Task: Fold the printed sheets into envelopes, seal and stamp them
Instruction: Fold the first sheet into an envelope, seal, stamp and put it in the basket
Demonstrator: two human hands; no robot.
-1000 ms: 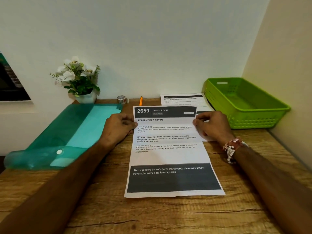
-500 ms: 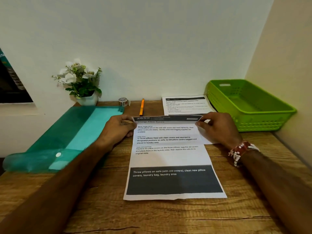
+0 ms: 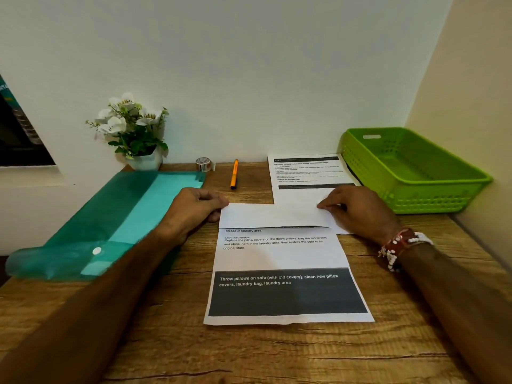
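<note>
A printed sheet [image 3: 279,256] lies on the wooden desk in front of me, its dark band nearest me. Its top part is folded over toward me, so a blank white flap [image 3: 274,216] covers the header and upper text. My left hand [image 3: 194,209] pinches the flap's left end. My right hand [image 3: 357,209] pinches its right end. A second printed sheet [image 3: 307,173] lies behind, partly under the flap and my right hand. A small roll of tape [image 3: 204,163] and an orange pen [image 3: 234,173] sit by the wall.
A green plastic basket [image 3: 432,187] stands at the right against the wall. A teal translucent folder [image 3: 110,223] lies at the left, over the desk edge. A white pot of flowers [image 3: 133,134] stands at the back left.
Both hands have brought the sheet's top edge up and over toward me, so the header is now hidden under a blank flap. The lower part of the sheet stayed put.
</note>
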